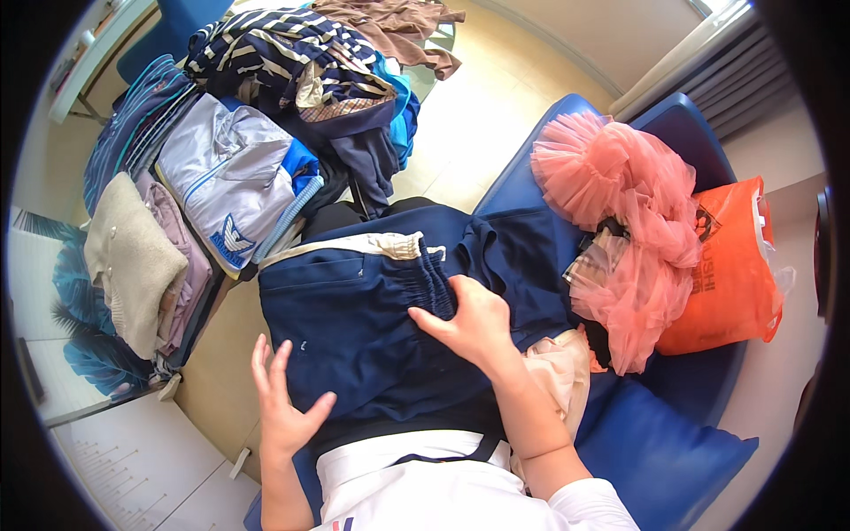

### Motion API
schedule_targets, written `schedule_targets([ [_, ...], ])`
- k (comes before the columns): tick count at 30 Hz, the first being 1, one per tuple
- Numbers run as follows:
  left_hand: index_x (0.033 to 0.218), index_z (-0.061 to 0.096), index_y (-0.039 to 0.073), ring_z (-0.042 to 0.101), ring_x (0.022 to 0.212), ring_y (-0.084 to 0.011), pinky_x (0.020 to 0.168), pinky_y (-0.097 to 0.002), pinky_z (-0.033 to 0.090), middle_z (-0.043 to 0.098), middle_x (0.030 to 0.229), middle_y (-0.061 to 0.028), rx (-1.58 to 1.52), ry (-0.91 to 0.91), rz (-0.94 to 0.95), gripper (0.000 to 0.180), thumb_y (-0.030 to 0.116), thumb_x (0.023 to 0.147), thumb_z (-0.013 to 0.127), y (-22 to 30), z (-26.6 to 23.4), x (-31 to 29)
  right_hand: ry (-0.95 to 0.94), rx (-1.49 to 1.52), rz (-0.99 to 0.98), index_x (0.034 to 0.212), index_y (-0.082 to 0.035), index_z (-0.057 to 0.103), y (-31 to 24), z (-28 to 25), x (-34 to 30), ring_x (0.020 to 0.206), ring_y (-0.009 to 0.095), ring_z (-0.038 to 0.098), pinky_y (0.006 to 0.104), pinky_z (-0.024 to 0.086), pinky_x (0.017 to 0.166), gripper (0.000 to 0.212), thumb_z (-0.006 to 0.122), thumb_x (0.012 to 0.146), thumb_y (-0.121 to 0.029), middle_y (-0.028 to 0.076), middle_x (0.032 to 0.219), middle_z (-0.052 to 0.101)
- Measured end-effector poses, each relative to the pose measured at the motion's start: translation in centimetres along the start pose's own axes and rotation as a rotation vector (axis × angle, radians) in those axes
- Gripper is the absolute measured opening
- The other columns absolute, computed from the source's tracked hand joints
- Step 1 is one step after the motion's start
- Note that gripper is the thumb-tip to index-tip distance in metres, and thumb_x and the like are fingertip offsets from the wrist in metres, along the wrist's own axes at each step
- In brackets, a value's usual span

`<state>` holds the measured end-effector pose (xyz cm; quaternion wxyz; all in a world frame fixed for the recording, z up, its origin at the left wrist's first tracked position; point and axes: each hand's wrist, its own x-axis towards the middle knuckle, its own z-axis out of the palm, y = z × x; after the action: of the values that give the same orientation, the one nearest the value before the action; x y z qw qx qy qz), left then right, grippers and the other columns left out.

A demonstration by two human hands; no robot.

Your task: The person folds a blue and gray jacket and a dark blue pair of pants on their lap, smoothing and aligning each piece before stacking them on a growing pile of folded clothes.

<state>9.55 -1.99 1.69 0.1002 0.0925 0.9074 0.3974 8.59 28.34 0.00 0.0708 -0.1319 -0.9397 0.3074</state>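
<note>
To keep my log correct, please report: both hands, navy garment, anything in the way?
Left hand open, contact unclear. Right hand at gathered waistband. Navy garment laid out. Pink tulle farther right; nothing obvious in the way.

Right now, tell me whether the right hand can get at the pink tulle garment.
Probably yes: the pink tulle garment lies largely uncovered to the right of the right hand, and nothing tall seems to stand between them, though that hand is on the navy garment.

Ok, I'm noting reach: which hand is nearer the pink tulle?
Right: the right hand is at the navy garment, left of the pink tulle; the open left hand is farther left.
</note>
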Motion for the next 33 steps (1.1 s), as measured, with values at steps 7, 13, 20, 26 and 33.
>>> schedule_targets([
  [7, 0.138, 0.052, 0.016, 0.024, 0.143, -0.0447, 0.114, -0.0531, 0.029, 0.016, 0.158, -0.0234, 0.273, -0.103, 0.143, 0.089, 0.017, 0.056, 0.086, 0.0, 2.3, -0.4, -0.202, 0.549, 0.048, 0.114, 0.001, 0.053, -1.5, 1.1, -0.3, 0.081, 0.028, 0.069, 0.0363, 0.053, 0.071, 0.047, 0.077, 0.081, -0.022, 0.019, 0.09, 0.067],
  [13, 0.144, 0.045, 0.018, 0.025, 0.143, -0.0451, 0.115, -0.0514, 0.027, 0.019, 0.157, -0.0255, 0.184, -0.163, 0.121, 0.09, 0.006, 0.061, 0.077, 1.2, 1.3, -0.3, -0.25, 1.534, 0.385, 0.12, 0.0, 0.053, -3.4, 2.2, -0.1, 0.098, 0.011, 0.06, 0.0257, 0.05, 0.087, 0.037, 0.071, 0.089, -0.007, 0.003, 0.11, 0.063],
  [20, 0.136, 0.048, 0.007, 0.039, 0.134, -0.0463, 0.112, -0.0518, 0.03, 0.036, 0.147, -0.0257, 0.001, 0.28, 0.076, 0.066, 0.007, 0.076, 0.073, -3.0, 2.5, -2.6, -0.496, 1.706, 0.219, 0.13, 0.001, 0.043, -9.8, 1.1, 0.3, 0.11, 0.01, 0.054, 0.0262, 0.045, 0.095, 0.048, 0.069, 0.091, -0.011, 0.007, 0.119, 0.057],
  [26, 0.126, 0.062, 0.007, 0.044, 0.13, -0.0411, 0.107, -0.0484, 0.039, 0.038, 0.144, -0.023, 0.221, 0.233, 0.135, 0.065, -0.017, 0.066, 0.054, -4.0, 1.7, -3.9, -0.151, 0.52, 0.07, 0.106, 0.0, 0.065, -3.7, -0.1, 0.4, 0.084, 0.023, 0.066, 0.0334, 0.053, 0.079, 0.032, 0.076, 0.078, -0.012, 0.013, 0.089, 0.067],
  [33, 0.137, 0.052, 0.011, 0.029, 0.139, -0.0468, 0.112, -0.0571, 0.026, 0.028, 0.151, -0.0272, 0.124, -0.18, 0.246, 0.082, 0.022, 0.058, 0.074, 2.5, 0.0, 0.4, 0.287, 0.111, 0.106, 0.119, -0.002, 0.06, 4.7, -2.7, -2.3, 0.113, 0.033, 0.051, 0.0407, 0.044, 0.097, 0.061, 0.085, 0.067, -0.022, 0.015, 0.119, 0.053],
])
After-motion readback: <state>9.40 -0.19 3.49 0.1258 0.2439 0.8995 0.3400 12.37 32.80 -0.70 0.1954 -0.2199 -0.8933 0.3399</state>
